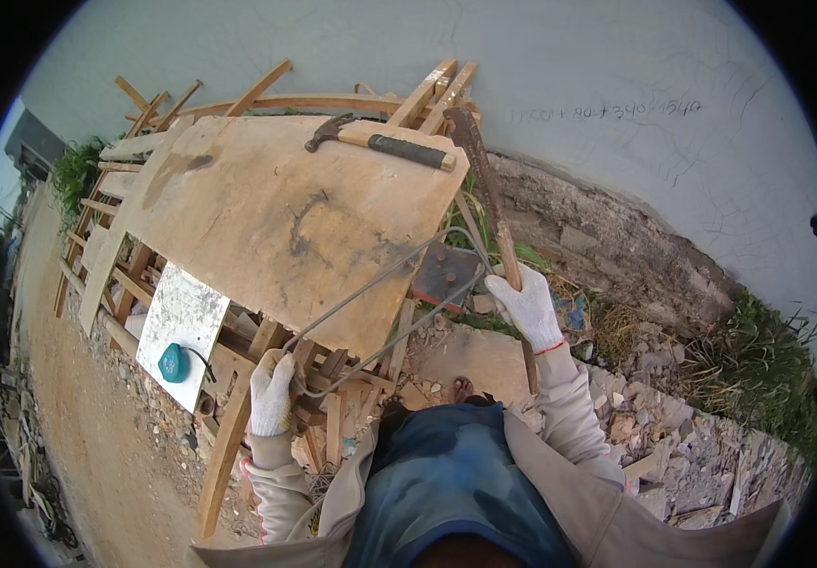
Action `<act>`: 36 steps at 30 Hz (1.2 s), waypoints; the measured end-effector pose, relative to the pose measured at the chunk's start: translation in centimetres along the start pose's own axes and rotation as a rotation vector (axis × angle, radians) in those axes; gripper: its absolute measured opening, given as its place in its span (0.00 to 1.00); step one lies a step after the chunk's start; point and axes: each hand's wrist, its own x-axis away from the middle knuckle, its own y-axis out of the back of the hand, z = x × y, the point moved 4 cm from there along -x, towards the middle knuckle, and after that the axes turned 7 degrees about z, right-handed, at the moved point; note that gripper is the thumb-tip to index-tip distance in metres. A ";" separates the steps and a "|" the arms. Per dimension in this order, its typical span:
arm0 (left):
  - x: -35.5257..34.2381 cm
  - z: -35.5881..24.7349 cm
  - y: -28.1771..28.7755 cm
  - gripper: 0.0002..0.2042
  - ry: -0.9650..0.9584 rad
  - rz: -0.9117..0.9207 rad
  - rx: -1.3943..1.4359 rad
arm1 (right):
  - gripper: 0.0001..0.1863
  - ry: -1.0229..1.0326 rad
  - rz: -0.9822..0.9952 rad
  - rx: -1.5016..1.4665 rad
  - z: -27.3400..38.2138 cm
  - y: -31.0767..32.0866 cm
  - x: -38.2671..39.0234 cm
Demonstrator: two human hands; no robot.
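Observation:
My left hand (272, 388), in a white knit glove, is closed on a bent steel rod (361, 295), a long narrow loop reaching across the plywood board (266, 208). At the loop's far end sits a dark metal plate (437, 275) with short pegs. My gloved right hand (522, 301) is closed round a long rusty brown bar (475, 170), held upright beside the plate. A claw hammer (380, 145) with a black grip lies on the board's back part. A teal tape measure (174, 363) rests on a white panel (183, 308) to the left.
Stacked timber lengths (262, 85) lie under and around the board. A grey wall (645, 151) runs behind, with a crumbling base. Broken rubble (664, 445) and weeds (768, 379) are at the right. A dirt path (87, 426) runs along the left. My sandalled foot shows below.

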 end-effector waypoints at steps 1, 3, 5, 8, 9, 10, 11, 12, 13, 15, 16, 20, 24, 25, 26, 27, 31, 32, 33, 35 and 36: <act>2.1 1.4 -1.0 0.15 0.030 -0.070 0.065 | 0.19 0.013 0.039 0.071 0.0 0.3 -1.0; 5.7 3.5 -3.1 0.19 -0.062 -0.145 0.051 | 0.22 0.012 0.111 0.236 0.0 0.6 -3.0; 8.2 6.0 -4.9 0.19 -0.021 -0.264 0.133 | 0.26 0.067 0.211 0.274 0.2 0.6 -4.4; 11.3 8.8 -7.7 0.16 -0.009 -0.390 0.307 | 0.25 0.118 0.328 0.315 0.2 0.4 -5.4; 12.1 9.3 -8.3 0.17 0.029 -0.436 0.339 | 0.25 0.157 0.356 0.313 0.3 0.2 -5.5; 12.8 9.7 -8.9 0.18 0.054 -0.466 0.373 | 0.25 0.174 0.391 0.310 0.3 -0.1 -5.5; 13.3 10.0 -9.6 0.19 0.098 -0.506 0.411 | 0.24 0.215 0.388 0.370 0.3 -0.3 -5.6; 13.6 10.1 -10.3 0.19 0.073 -0.513 0.483 | 0.24 0.238 0.394 0.429 0.4 -0.5 -5.7; 13.8 10.1 -11.0 0.19 0.068 -0.533 0.558 | 0.23 0.228 0.395 0.499 0.3 -0.8 -5.8; 13.8 10.0 -11.5 0.18 0.075 -0.606 0.604 | 0.23 0.213 0.394 0.467 0.5 -1.0 -5.9; 13.6 9.9 -11.4 0.18 0.089 -0.655 0.577 | 0.23 0.177 0.398 0.469 0.4 -1.0 -5.9; 11.8 9.7 -9.8 0.17 0.094 -0.694 0.469 | 0.22 0.165 0.354 0.467 0.6 -1.2 -5.3; 11.0 10.0 -8.9 0.18 0.106 -0.672 0.428 | 0.21 0.076 0.334 0.376 0.0 -1.4 -4.6; 10.8 10.2 -8.8 0.18 0.135 -0.662 0.420 | 0.20 0.069 0.326 0.380 -0.1 -1.5 -4.5; 10.6 10.2 -8.6 0.18 0.131 -0.671 0.417 | 0.20 0.054 0.314 0.385 -0.2 -1.5 -4.5; 10.5 10.2 -8.4 0.18 0.151 -0.685 0.415 | 0.20 0.065 0.307 0.383 -0.2 -1.6 -4.4; 9.5 10.0 -7.8 0.18 0.162 -0.700 0.465 | 0.20 0.056 0.269 0.368 -0.1 -1.9 -3.9; 9.3 9.9 -7.8 0.18 0.158 -0.681 0.471 | 0.20 0.044 0.262 0.360 0.0 -1.9 -3.8; 9.4 9.8 -7.9 0.18 0.156 -0.663 0.477 | 0.20 0.032 0.265 0.360 0.1 -1.9 -3.8; 9.6 9.8 -8.1 0.17 0.154 -0.635 0.528 | 0.20 0.047 0.278 0.368 0.4 -1.9 -3.9; 9.8 9.9 -8.3 0.16 0.152 -0.626 0.571 | 0.20 0.007 0.288 0.380 0.4 -2.0 -4.0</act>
